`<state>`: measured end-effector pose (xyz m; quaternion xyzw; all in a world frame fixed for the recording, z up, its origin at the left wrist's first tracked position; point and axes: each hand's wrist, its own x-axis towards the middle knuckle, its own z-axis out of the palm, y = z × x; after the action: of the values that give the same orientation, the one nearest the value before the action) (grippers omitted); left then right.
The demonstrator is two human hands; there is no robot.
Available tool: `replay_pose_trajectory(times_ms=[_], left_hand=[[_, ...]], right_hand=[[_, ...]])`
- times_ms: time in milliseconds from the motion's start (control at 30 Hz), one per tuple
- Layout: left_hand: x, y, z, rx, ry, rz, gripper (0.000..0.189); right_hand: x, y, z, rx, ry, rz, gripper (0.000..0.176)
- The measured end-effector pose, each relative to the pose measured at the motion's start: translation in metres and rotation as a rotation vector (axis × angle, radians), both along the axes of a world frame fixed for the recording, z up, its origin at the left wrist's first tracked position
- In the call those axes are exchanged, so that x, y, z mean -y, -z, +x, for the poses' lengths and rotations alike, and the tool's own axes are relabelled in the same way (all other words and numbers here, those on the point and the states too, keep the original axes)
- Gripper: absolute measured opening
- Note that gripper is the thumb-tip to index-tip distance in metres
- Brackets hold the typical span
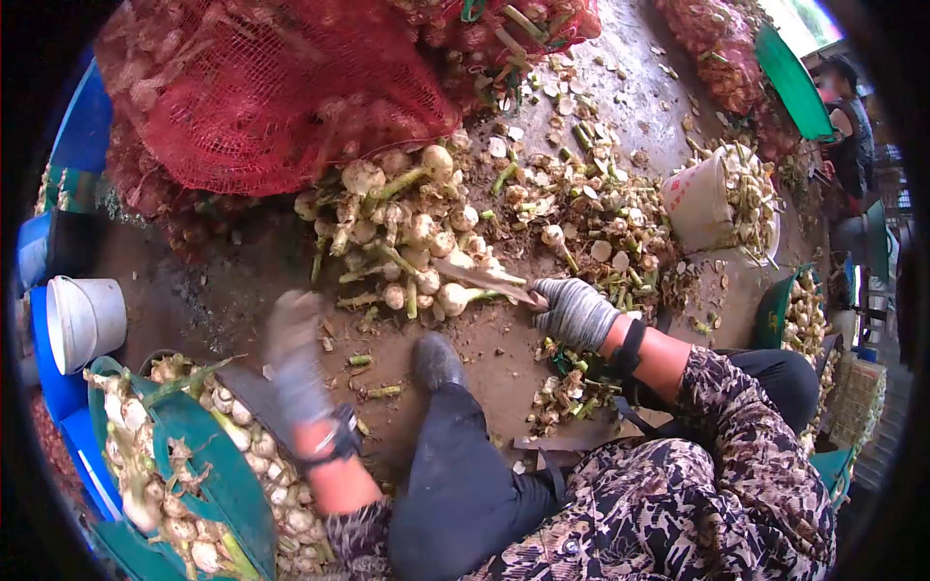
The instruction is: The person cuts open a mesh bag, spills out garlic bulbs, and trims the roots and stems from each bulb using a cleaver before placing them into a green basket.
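My right hand [573, 312], in a grey knit glove, is closed around the handle of a knife [489, 282]. Its long blade points left across the front of a heap of garlic bulbs [421, 228] with cut green and pale stalks. My left hand [295, 353], also gloved, is smeared by motion, so its fingers and anything in them cannot be made out. It is left of the heap, above a container of trimmed garlic bulbs [276, 470]. Above the heap, a red mesh sack [300, 107] full of garlic lies on its side.
Cut stalks and trimmings [601, 213] litter the floor to the right. A tipped white bucket [699, 201] holds stalks. On the left are a green basket [232, 484] and a white bucket [89, 321]. A person [852, 136] is at the far right.
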<state>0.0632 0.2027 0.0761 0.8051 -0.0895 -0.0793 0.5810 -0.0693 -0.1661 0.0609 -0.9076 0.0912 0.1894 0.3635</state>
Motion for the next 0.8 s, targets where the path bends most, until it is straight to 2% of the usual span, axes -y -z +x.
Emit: replay_pose_trajectory(times_ms=[33,67,100,133,167,200,233,267,333,367,400,433,533,567,633,667,700,767,800], left_hand=[[0.023,0.030,-0.003,0.062,0.083,0.246,0.043],[0.047,0.079,0.002,-0.124,0.041,0.213,0.045],[0.050,0.115,0.004,-0.089,0.144,0.544,0.049],[0.067,0.122,0.004,-0.048,0.250,0.877,0.053],[0.074,0.134,0.007,0.015,0.323,1.065,0.059],[0.080,0.152,0.010,0.083,0.396,1.253,0.065],[0.077,0.172,0.014,0.083,0.416,1.297,0.072],[0.079,0.171,0.017,0.082,0.416,1.296,0.072],[0.080,0.168,0.023,-0.144,0.453,1.259,0.070],[0.068,0.181,0.021,-0.054,0.522,1.201,0.061],[0.059,0.194,0.010,-0.056,0.533,1.205,0.061],[0.050,0.204,-0.003,-0.491,0.292,0.425,0.055],[0.069,0.123,-0.025,-0.965,-0.059,-0.367,0.036],[0.066,0.114,-0.038,-0.893,-0.015,-0.548,0.033],[0.074,0.095,-0.058,-0.489,0.135,-0.524,0.038],[0.069,0.092,-0.065,-0.489,0.138,-0.523,0.038],[0.063,0.089,-0.072,-0.311,0.259,-0.186,0.042],[0.061,0.088,-0.079,-0.123,0.372,0.148,0.046],[0.063,0.089,-0.081,-0.180,0.340,0.053,0.047]], right_hand=[[-0.002,-0.004,0.003,-0.008,0.001,-0.007,0.032],[-0.005,-0.012,0.006,-0.038,-0.023,-0.031,0.032],[-0.007,-0.016,0.007,-0.068,-0.046,-0.054,0.032],[-0.008,-0.009,0.003,-0.080,-0.047,-0.056,0.032],[-0.007,0.002,0.000,-0.039,-0.078,-0.050,0.031],[-0.007,0.007,-0.001,0.006,-0.108,-0.046,0.031],[-0.011,0.002,0.002,-0.081,-0.135,-0.107,0.030],[-0.018,-0.007,0.008,-0.084,-0.149,-0.079,0.029],[-0.023,-0.006,0.014,-0.092,-0.226,-0.130,0.029],[-0.023,0.008,0.012,-0.093,-0.223,-0.127,0.029],[-0.023,0.033,0.005,-0.015,-0.186,-0.005,0.029],[-0.028,0.022,0.008,0.012,-0.226,-0.025,0.026],[-0.042,0.002,0.014,0.065,-0.301,-0.060,0.021],[-0.047,-0.016,0.021,0.033,-0.324,-0.062,0.019],[-0.053,-0.026,0.022,0.072,-0.377,-0.018,0.016],[-0.055,-0.031,0.023,0.080,-0.396,-0.028,0.014],[-0.055,-0.031,0.021,0.081,-0.393,-0.029,0.014],[-0.054,-0.030,0.017,0.137,-0.395,0.003,0.011],[-0.054,-0.031,0.015,0.139,-0.393,0.000,0.011]])
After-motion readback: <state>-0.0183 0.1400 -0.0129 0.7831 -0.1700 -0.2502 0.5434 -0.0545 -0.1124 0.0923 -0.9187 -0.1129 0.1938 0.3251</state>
